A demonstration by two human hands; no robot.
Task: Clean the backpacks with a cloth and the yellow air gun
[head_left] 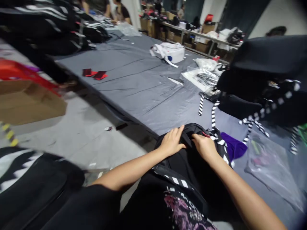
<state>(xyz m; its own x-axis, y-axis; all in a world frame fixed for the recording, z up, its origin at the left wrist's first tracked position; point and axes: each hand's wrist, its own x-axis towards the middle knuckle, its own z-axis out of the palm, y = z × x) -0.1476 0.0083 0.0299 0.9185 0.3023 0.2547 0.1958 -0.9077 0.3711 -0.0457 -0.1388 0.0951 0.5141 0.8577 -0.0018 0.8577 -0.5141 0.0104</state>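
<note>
Grey table (pixel 134 80), cluttered bench (pixel 201 35) beyond; left hand (pixel 171 142) and right hand (pixel 205 146), grip tight on black bag (pixel 178 164).

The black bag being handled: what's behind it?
Purple fabric pokes out behind the black bag, on the gray table cover; whatever else the bag covers is hidden.

Two hands (pixel 171 142), one held bag (pixel 193 171); one grey counter (pixel 129 88), bearing one white bag (pixel 176 52), two red-black pieces (pixel 100 75), one purple cloth (pixel 233 147); stacked bags (pixel 43 28), too blurred to count.
</note>
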